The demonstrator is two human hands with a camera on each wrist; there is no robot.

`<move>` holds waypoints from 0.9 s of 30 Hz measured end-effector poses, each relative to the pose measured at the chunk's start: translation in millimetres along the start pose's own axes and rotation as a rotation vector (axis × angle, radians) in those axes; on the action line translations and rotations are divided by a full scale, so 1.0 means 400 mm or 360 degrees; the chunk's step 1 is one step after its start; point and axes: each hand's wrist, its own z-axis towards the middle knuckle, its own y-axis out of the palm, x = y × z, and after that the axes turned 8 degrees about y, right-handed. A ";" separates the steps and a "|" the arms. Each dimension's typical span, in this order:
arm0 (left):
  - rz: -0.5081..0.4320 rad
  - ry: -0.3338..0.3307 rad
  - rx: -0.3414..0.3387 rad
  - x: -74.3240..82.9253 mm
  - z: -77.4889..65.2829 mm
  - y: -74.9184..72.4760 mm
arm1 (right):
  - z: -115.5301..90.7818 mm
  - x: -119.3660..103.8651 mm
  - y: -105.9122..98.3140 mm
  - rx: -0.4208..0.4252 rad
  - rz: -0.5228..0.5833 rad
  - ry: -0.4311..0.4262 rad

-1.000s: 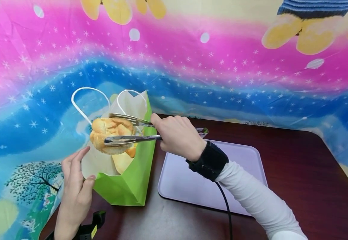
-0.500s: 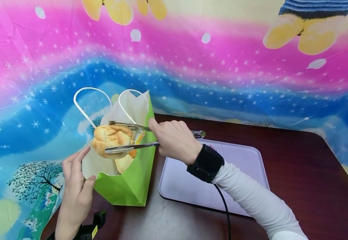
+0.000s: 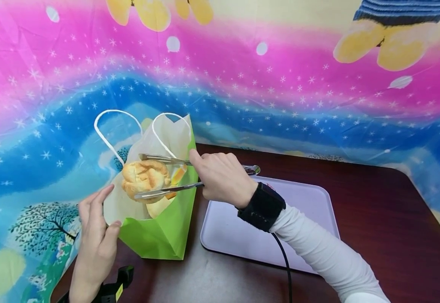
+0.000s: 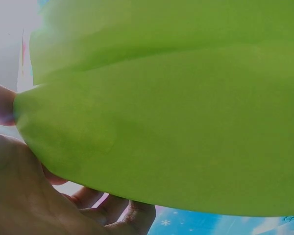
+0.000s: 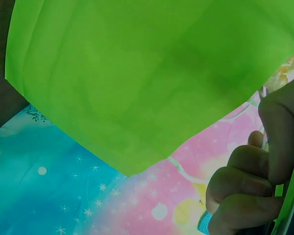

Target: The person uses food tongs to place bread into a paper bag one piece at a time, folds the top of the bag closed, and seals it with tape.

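A green paper bag with white handles stands on the table at the left in the head view. My left hand holds its near left rim; in the left wrist view the thumb and fingers lie on either side of the bag edge. My right hand grips metal tongs from the right. A golden, lumpy-topped bread bun is between the arms of the tongs, at the mouth of the bag. Beneath the bun, pale bread and a yellow-orange piece show inside.
A lilac tray lies on the dark brown table to the right of the bag, partly under the right forearm. A black cable hangs from the right wristband across the tray. A patterned cloth rises behind the table.
My right hand and the tongs have come down a little, lowering the bun further into the mouth of the bag. The tong arms stand slightly wider apart. My left hand has stayed at the rim.
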 end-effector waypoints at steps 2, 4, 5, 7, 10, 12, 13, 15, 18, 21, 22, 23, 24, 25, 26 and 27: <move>0.0005 -0.0002 -0.0006 -0.001 -0.001 0.000 | -0.001 0.000 -0.001 -0.0002 0.0001 -0.0016; 0.0027 -0.0007 -0.0017 -0.002 -0.002 0.000 | -0.002 0.000 -0.003 -0.0004 -0.0002 -0.0026; 0.0036 -0.0011 -0.0024 -0.002 -0.003 0.000 | -0.003 0.000 -0.004 -0.0008 -0.0001 -0.0026; 0.0050 -0.0018 -0.0034 -0.003 -0.003 0.001 | -0.005 0.000 -0.006 -0.0013 0.0002 -0.0026; 0.0038 -0.0018 -0.0039 -0.004 -0.002 0.002 | -0.007 0.002 -0.010 -0.0013 0.0019 -0.0027; 0.0025 -0.0006 -0.0036 -0.006 0.000 0.004 | -0.009 0.005 -0.014 -0.0018 0.0039 -0.0017; 0.0022 -0.0001 -0.0032 -0.006 0.000 0.003 | -0.009 0.005 -0.016 -0.0023 0.0051 -0.0013; 0.0016 0.0001 -0.0032 -0.005 0.000 0.002 | -0.011 0.008 -0.020 -0.0037 0.0076 0.0009; 0.0020 -0.0006 -0.0042 -0.004 0.000 0.002 | -0.022 0.017 -0.026 -0.0023 0.0129 0.0043; 0.0046 -0.0021 -0.0047 -0.005 -0.001 0.002 | -0.038 0.032 -0.031 0.0041 0.0197 0.0053; 0.0056 -0.0027 -0.0047 -0.005 -0.001 0.001 | -0.045 0.038 -0.033 0.0068 0.0216 0.0057; 0.0059 -0.0034 -0.0049 -0.005 -0.001 0.001 | -0.052 0.046 -0.035 0.0092 0.0235 0.0062; 0.0061 -0.0044 -0.0053 -0.006 -0.001 0.000 | -0.060 0.054 -0.036 0.0113 0.0250 0.0069; 0.0052 -0.0056 -0.0060 -0.007 -0.001 -0.001 | -0.068 0.062 -0.038 0.0126 0.0260 0.0077; 0.0039 -0.0067 -0.0064 -0.006 0.001 -0.001 | -0.077 0.072 -0.040 0.0141 0.0266 0.0089; 0.0037 -0.0082 -0.0069 -0.006 0.003 -0.001 | -0.087 0.083 -0.042 0.0150 0.0271 0.0102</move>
